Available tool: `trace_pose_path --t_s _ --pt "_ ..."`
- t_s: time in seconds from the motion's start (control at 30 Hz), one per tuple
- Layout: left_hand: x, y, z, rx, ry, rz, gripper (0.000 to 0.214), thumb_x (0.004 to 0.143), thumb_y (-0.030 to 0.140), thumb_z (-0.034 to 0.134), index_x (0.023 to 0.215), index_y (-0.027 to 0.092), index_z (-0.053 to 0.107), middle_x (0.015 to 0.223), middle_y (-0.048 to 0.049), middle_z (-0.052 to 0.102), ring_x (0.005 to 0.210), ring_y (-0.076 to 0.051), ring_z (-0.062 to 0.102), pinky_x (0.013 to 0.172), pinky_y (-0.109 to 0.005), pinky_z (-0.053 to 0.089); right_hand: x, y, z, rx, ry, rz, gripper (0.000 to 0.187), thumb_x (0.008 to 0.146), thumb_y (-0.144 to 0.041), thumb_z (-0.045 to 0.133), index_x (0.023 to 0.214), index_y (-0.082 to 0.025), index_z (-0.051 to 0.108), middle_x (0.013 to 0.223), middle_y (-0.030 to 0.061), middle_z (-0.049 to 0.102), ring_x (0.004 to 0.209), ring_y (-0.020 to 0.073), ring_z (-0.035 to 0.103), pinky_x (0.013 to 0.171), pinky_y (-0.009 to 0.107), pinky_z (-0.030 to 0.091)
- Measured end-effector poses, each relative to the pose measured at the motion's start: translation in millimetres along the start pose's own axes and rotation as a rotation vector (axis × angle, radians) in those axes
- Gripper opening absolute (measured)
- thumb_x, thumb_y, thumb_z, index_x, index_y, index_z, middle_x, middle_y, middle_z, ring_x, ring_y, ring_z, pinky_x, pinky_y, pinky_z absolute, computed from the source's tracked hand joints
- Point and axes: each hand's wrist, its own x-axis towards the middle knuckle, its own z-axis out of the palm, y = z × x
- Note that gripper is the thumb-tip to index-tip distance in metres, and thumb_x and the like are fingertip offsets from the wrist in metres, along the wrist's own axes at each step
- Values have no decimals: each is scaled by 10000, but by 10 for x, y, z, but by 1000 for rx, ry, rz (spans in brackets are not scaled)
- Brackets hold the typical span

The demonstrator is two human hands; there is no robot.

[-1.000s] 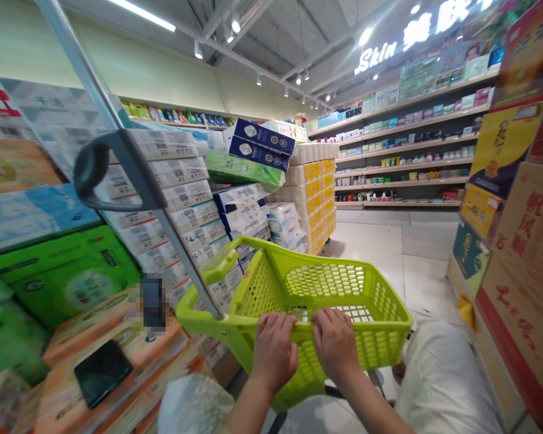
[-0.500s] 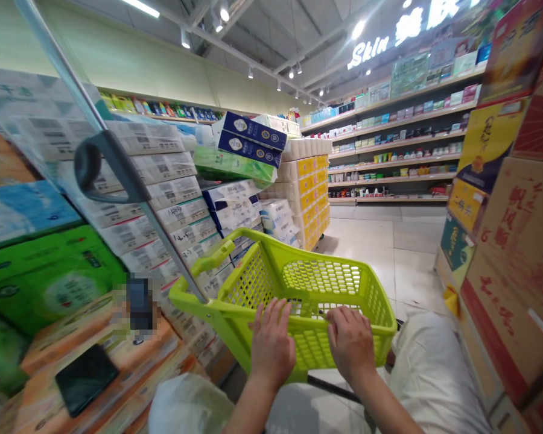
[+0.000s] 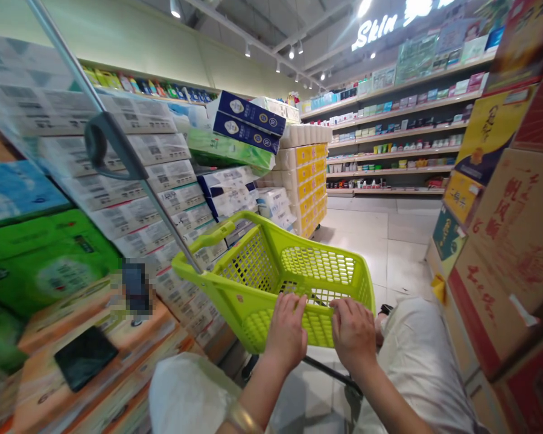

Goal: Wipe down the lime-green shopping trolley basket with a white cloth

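A lime-green plastic shopping cart point(image 3: 262, 325) with mesh sides stands right in front of me. Its basket holds nothing that I can make out. My left hand point(image 3: 287, 328) rests on the near rim, fingers bent over the edge. Further right along that rim, my right hand point(image 3: 353, 331) has its fingers curled over the edge in the same way. A metal pole point(image 3: 158, 205) with a grey plastic handle point(image 3: 117, 144) rises from the cart's left end. Between my knees, part of the cart's dark lower frame point(image 3: 330, 371) shows.
To the left stand stacked tissue packs point(image 3: 172, 175); a dark tablet-like device point(image 3: 85, 357) and a blurred-out phone-like item point(image 3: 136, 286) lie on orange packs point(image 3: 36, 392). Cardboard cartons point(image 3: 516, 241) line the right side. Shelves of small goods point(image 3: 398, 126) stand behind the tiled floor point(image 3: 357, 235).
The cart sits slightly farther off, its right end shifted left. Both hands are now nearer that end of the rim. My view has tilted down a little, and a bracelet shows on my left wrist.
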Motion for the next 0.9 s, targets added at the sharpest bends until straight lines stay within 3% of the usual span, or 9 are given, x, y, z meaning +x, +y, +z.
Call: trace_pose_path --t_s 0.2,0.43,0.7,0.9 --pt "-39 -89 16 6 20 -12 660 663 61 464 1317 154 451 1253 -116 527 1311 -247 379 1171 -509 225 67 -359 144 34 -33 -78 190 865 -122 465 929 -216 618 902 48 640 883 208 539 843 334 324" --pt "-58 -147 11 -22 81 -26 606 662 27 450 1255 144 496 1190 -108 553 1287 -246 408 1167 -520 226 -85 -57 -69 4 -103 -25 215 848 -115 478 982 -226 606 912 38 637 883 211 547 823 337 333" --pt "-117 -95 12 11 84 -33 655 643 43 501 1270 234 530 1185 -94 511 1327 -298 343 1138 -605 212 -36 -353 37 9 -76 -78 240 844 -119 480 1008 -217 626 932 57 651 889 215 557 824 346 346" --pt "-155 -204 9 -2 99 -2 607 642 25 488 1216 210 551 1172 -93 499 1329 -287 334 1155 -585 194 -158 -144 -113 72 -150 -84 257 868 -119 449 1035 -230 611 966 44 646 904 204 548 832 330 343"
